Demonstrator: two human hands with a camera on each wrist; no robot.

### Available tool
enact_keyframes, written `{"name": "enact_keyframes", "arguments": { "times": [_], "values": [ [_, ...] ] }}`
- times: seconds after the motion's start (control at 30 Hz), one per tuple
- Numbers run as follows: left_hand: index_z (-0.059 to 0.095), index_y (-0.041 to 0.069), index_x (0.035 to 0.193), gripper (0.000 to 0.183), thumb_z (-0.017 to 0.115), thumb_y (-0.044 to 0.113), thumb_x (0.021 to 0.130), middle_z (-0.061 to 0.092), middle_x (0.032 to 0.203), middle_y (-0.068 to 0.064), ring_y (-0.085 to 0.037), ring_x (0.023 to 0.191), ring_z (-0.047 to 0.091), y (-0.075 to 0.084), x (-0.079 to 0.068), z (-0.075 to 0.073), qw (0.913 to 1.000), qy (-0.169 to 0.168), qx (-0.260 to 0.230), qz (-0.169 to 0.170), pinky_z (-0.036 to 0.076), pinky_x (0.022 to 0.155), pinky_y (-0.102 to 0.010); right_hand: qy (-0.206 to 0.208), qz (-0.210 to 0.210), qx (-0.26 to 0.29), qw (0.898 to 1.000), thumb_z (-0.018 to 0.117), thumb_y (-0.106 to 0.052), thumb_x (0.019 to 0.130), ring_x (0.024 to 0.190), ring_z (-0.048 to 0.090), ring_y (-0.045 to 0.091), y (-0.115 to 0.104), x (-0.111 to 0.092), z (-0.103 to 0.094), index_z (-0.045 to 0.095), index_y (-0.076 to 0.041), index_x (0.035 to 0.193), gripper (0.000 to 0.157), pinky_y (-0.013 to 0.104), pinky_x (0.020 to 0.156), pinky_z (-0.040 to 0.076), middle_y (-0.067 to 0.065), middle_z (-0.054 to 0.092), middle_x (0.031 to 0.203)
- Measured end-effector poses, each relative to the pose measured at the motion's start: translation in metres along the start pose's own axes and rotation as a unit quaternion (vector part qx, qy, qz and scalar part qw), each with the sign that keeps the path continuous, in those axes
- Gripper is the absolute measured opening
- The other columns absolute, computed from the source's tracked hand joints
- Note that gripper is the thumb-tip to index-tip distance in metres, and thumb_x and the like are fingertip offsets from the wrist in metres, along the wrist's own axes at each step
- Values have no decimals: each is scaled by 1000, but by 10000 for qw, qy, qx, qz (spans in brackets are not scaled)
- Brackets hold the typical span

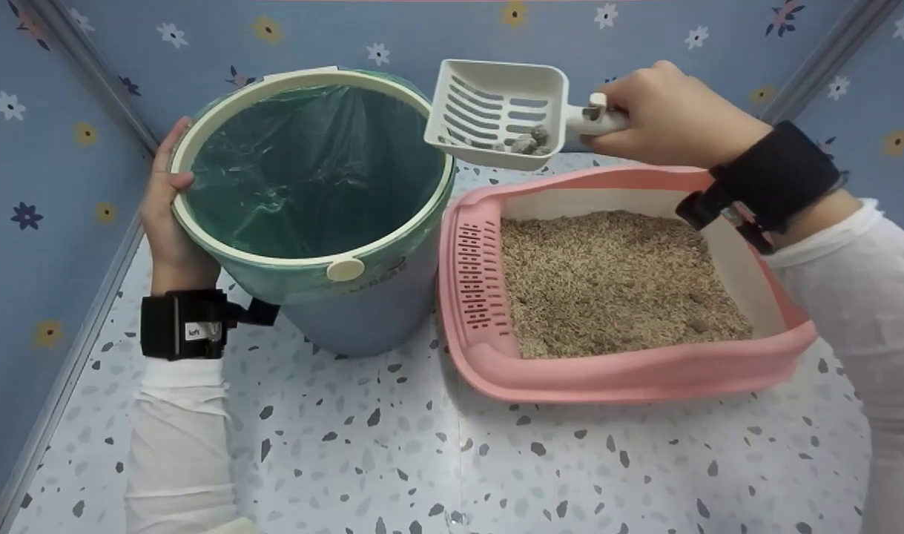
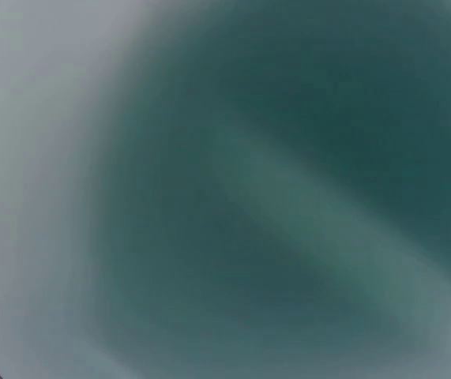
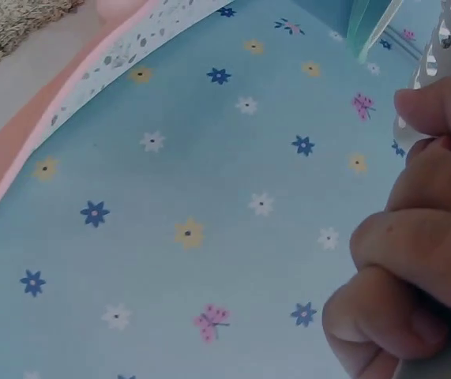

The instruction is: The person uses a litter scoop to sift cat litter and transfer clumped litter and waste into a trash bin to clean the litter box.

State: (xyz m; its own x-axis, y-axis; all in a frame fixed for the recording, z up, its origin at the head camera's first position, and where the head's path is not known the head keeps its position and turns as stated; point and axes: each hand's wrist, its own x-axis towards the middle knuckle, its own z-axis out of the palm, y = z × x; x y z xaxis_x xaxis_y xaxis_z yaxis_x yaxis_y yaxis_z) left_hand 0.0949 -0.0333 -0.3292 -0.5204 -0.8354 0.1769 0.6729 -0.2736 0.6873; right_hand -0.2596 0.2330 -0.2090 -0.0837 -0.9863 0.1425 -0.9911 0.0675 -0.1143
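Note:
My left hand [image 1: 171,222] grips the left side of a blue trash bin [image 1: 363,319], its thumb hooked over the cream rim. A green plastic liner [image 1: 311,185] covers the bin's inside. With curled fingers, my right hand [image 1: 667,119] holds the handle of a white slotted litter scoop [image 1: 489,157], also partly seen in the right wrist view. Several greyish clumps [image 1: 529,142] lie in the scoop's near right corner. The scoop's head hangs above the floor, just right of the bin's rim. Only a blurred green and grey surface shows in the left wrist view.
Right of the bin stands a pink litter box [image 1: 570,378] filled with tan litter [image 1: 615,282]. Its left ledge is perforated. Blue flowered walls [image 1: 222,37] rise behind and on both sides. The speckled white floor [image 1: 422,460] extends toward me.

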Motion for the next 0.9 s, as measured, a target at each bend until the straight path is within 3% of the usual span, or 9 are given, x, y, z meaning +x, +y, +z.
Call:
{"name": "enact_keyframes", "arguments": {
  "times": [0.17, 0.3, 0.4, 0.5, 0.63, 0.73, 0.83, 0.87, 0.9],
  "values": [
    [40, 13, 142, 56, 31, -2, 89, 37, 148, -6, -20, 137, 34, -1, 1, 0, 10000, 11, -47, -12, 23, 113, -37, -108, 6, -375, 9992, 56, -16, 84, 49, 33, 14, -29, 24, -4, 41, -11, 64, 26, 28, 44, 31, 0, 37, 56],
    [40, 12, 141, 56, 32, -3, 88, 38, 147, -6, -20, 137, 34, -1, 2, 0, 9999, 19, -109, -27, 23, 113, -37, 273, -124, -864, 9958, 55, -13, 81, 53, 42, 21, -49, 38, -5, 53, -7, 70, 13, 36, 47, 36, 6, 47, 60],
    [39, 11, 142, 57, 33, -4, 87, 38, 147, -7, -20, 137, 33, 1, 2, -1, 9999, -3, -169, -28, 22, 113, -37, 699, -223, -1360, 9880, 54, -12, 85, 55, 47, 26, -64, 46, -5, 64, -2, 86, 14, 39, 48, 37, 12, 59, 68],
    [37, 11, 143, 58, 33, -4, 87, 37, 148, -6, -20, 138, 33, 2, 2, -2, 9999, -21, -155, -19, 22, 113, -36, 1113, -433, -2085, 9707, 54, -15, 91, 51, 43, 25, -78, 55, -2, 63, 0, 91, 17, 37, 45, 33, 13, 59, 66],
    [38, 11, 142, 58, 32, -3, 87, 38, 147, -6, -19, 137, 33, 3, 1, -2, 10000, 16, -25, 20, 23, 113, -36, 1563, -763, -3209, 9310, 41, -23, 102, 47, 31, 17, -94, 65, 6, 49, -3, 78, 32, 31, 44, 25, 6, 41, 54],
    [40, 12, 141, 56, 32, -2, 87, 38, 147, -6, -19, 137, 34, 2, 1, -2, 10000, 47, 26, 36, 23, 113, -37, 2017, -1208, -4108, 8809, 26, -18, 105, 45, 27, 14, -102, 68, 13, 47, -5, 75, 39, 29, 43, 23, 2, 34, 52],
    [41, 12, 141, 56, 31, -1, 88, 38, 147, -6, -19, 136, 34, 1, 1, -2, 10000, 54, 60, 29, 24, 113, -37, 2564, -1678, -4780, 8232, 19, -10, 104, 43, 25, 13, -107, 66, 19, 51, -4, 76, 43, 27, 43, 22, 0, 33, 52],
    [41, 12, 141, 56, 31, -1, 88, 38, 147, -6, -19, 136, 34, 1, 1, -1, 10000, 55, 21, 18, 24, 113, -37, 2713, -1787, -4934, 8068, 20, -11, 104, 43, 24, 12, -108, 64, 20, 52, -4, 77, 43, 26, 43, 19, 0, 33, 51],
    [41, 12, 141, 56, 31, -2, 88, 38, 147, -6, -19, 136, 34, 1, 1, -1, 10000, 55, 3, 13, 24, 113, -37, 2812, -1867, -5002, 7975, 21, -14, 105, 43, 25, 12, -109, 63, 21, 54, -4, 79, 43, 26, 44, 20, -1, 33, 51]
  ]
}}
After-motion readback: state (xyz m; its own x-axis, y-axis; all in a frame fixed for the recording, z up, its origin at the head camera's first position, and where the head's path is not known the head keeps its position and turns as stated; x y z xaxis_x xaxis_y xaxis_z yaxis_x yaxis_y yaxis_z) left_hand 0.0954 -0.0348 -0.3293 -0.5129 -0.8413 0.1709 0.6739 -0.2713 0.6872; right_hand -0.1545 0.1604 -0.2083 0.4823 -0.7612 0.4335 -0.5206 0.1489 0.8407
